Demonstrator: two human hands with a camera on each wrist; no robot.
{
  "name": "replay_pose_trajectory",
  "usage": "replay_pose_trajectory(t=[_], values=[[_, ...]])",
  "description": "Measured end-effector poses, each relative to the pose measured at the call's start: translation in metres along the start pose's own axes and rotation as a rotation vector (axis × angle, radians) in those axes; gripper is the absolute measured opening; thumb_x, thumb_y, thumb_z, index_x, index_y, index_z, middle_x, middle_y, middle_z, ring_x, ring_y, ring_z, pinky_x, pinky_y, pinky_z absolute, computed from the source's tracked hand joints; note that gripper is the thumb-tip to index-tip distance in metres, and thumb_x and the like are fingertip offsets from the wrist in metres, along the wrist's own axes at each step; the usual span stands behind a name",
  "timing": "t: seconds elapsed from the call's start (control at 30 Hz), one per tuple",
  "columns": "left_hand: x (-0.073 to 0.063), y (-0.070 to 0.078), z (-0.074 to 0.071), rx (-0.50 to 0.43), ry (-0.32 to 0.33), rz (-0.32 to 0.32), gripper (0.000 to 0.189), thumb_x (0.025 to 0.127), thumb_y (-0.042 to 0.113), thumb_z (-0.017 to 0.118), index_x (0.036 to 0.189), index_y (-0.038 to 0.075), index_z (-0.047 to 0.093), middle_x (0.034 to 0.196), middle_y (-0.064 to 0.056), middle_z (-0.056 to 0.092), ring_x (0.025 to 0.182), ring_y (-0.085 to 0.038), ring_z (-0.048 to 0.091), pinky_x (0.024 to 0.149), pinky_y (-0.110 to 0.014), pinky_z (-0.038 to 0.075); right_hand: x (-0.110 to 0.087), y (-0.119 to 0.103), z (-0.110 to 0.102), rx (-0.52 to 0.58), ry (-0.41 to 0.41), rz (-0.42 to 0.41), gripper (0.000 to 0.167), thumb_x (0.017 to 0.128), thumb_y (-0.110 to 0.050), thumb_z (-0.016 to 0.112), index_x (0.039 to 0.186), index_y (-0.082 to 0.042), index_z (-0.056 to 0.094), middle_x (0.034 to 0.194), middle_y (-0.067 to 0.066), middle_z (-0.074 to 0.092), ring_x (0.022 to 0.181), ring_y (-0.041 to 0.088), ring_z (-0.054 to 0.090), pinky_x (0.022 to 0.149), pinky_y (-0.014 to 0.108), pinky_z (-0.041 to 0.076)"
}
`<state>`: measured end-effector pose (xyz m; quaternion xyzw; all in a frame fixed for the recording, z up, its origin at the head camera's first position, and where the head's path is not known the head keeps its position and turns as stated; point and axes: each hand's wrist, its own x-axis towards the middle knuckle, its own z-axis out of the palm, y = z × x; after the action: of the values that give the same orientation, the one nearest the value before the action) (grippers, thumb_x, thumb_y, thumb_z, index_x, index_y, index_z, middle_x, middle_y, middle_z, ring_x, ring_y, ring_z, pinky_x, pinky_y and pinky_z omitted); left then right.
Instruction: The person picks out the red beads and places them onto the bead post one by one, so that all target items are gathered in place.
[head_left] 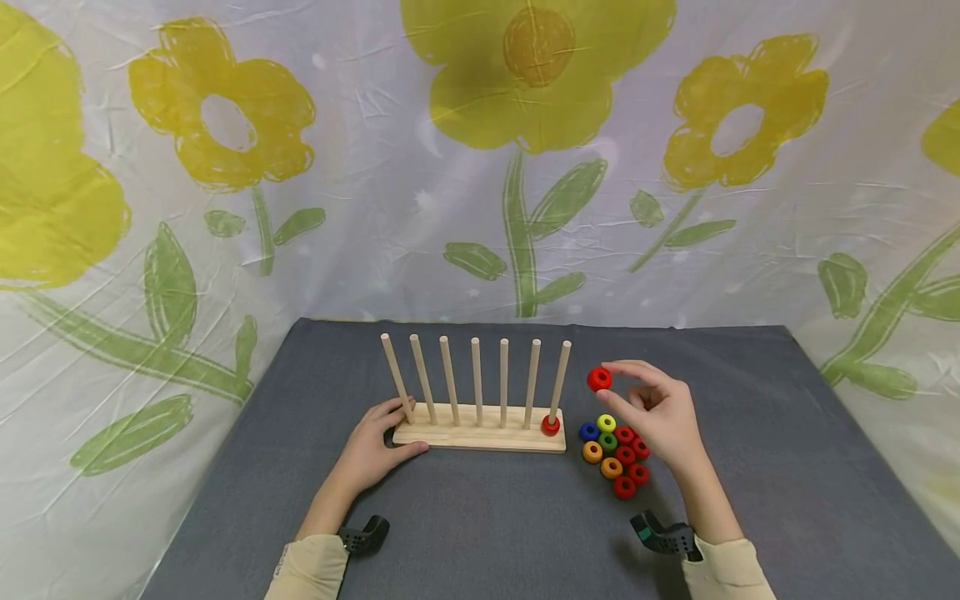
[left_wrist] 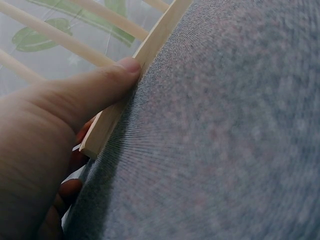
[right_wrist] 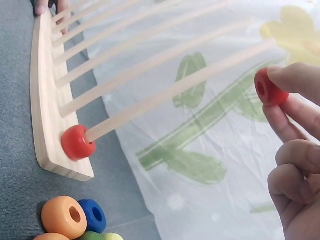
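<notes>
While the end of the wooden base [head_left: 465, 435] is gripped by the left hand [head_left: 369, 448], its thumb laid against the near edge, 1 red bead [head_left: 599, 379] is pinched narrowly between thumb and fingertip by the right hand [head_left: 663, 408]; this bead is held up just left of that hand, near the upper part of the rightmost peg [head_left: 559, 379] but apart from it. The step in hand appears to be the threading of beads onto pegs; for the next move, the pinched bead would seem to need carrying further left of the right hand, its hole being lined up over a peg tip before the pinch is loosened; which peg is meant cannot be told, though the rightmost is nearest. By count, 7 pegs are borne by the base, the leftmost beside the left hand's fingers; 1 threaded red bead [head_left: 551, 426] is seated around the foot of the rightmost peg, left of the right hand; to that hand's left and nearer side, 10 are clustered on the grey cloth [head_left: 495, 525]: 5 loose red beads [head_left: 624, 487], 2 orange beads [head_left: 611, 472], 1 blue bead [head_left: 586, 433], 1 green bead [head_left: 606, 448] and 1 yellow bead [head_left: 606, 417].
</notes>
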<state>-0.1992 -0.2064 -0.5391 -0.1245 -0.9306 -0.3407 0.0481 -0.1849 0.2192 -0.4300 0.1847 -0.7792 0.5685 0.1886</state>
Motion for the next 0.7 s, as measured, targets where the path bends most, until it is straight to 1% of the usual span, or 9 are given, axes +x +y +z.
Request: replay_pose_trajectory(t=[0.1, 0.23, 0.4, 0.53, 0.63, 0.7], values=[[-0.0001, 0.0001, -0.0001, -0.001, -0.001, -0.002, 0.078, 0.088, 0.037, 0.089, 0.152, 0.006, 0.059, 0.155, -0.017, 0.055, 0.144, -0.042, 0.048, 0.116, -0.065, 0.041, 0.0006, -0.0016, 0.0005, 0.005, 0.000, -0.001, 0.038, 0.087, 0.009, 0.082, 0.122, -0.004, 0.078, 0.069, -0.004, 0.048, 0.043, 0.007, 0.025, 0.038, 0.033, 0.023], [-0.0004, 0.0004, -0.0003, -0.002, -0.003, -0.004, 0.078, 0.088, 0.037, 0.089, 0.152, 0.006, 0.059, 0.155, -0.017, 0.054, 0.144, -0.043, 0.047, 0.115, -0.065, 0.041, 0.0007, -0.0015, 0.0015, 0.011, -0.001, -0.003, 0.038, 0.087, 0.010, 0.081, 0.123, -0.003, 0.077, 0.073, -0.003, 0.050, 0.043, 0.007, 0.026, 0.038, 0.033, 0.023], [-0.0007, 0.0009, -0.0006, -0.007, -0.002, -0.004, 0.077, 0.088, 0.037, 0.089, 0.152, 0.006, 0.059, 0.155, -0.017, 0.054, 0.144, -0.043, 0.047, 0.115, -0.066, 0.041, 0.0012, 0.0006, 0.0025, 0.010, -0.002, -0.013, 0.039, 0.086, 0.013, 0.081, 0.123, 0.000, 0.076, 0.072, -0.005, 0.050, 0.043, 0.007, 0.025, 0.038, 0.032, 0.024], [-0.0009, 0.0015, -0.0009, -0.009, -0.001, -0.007, 0.077, 0.088, 0.036, 0.089, 0.152, 0.006, 0.059, 0.155, -0.017, 0.055, 0.144, -0.042, 0.047, 0.115, -0.066, 0.041, 0.0030, -0.0020, 0.0024, 0.007, -0.005, -0.001, 0.037, 0.088, 0.010, 0.081, 0.122, -0.002, 0.077, 0.086, -0.009, 0.063, 0.043, 0.007, 0.026, 0.038, 0.032, 0.024], [-0.0010, 0.0018, -0.0011, -0.010, -0.002, -0.010, 0.077, 0.088, 0.036, 0.089, 0.152, 0.006, 0.059, 0.155, -0.017, 0.055, 0.144, -0.042, 0.047, 0.115, -0.066, 0.041, 0.0046, -0.0039, 0.0023, 0.001, -0.006, 0.004, 0.035, 0.088, 0.008, 0.081, 0.121, -0.005, 0.079, 0.099, -0.007, 0.070, 0.043, 0.008, 0.026, 0.038, 0.033, 0.024], [-0.0010, 0.0018, -0.0010, -0.010, -0.004, -0.012, 0.077, 0.088, 0.036, 0.089, 0.152, 0.006, 0.059, 0.155, -0.017, 0.055, 0.144, -0.042, 0.047, 0.115, -0.066, 0.041, 0.0056, -0.0039, 0.0026, -0.005, -0.005, 0.001, 0.035, 0.088, 0.008, 0.081, 0.121, -0.005, 0.079, 0.100, -0.006, 0.070, 0.042, 0.009, 0.026, 0.038, 0.033, 0.024]])
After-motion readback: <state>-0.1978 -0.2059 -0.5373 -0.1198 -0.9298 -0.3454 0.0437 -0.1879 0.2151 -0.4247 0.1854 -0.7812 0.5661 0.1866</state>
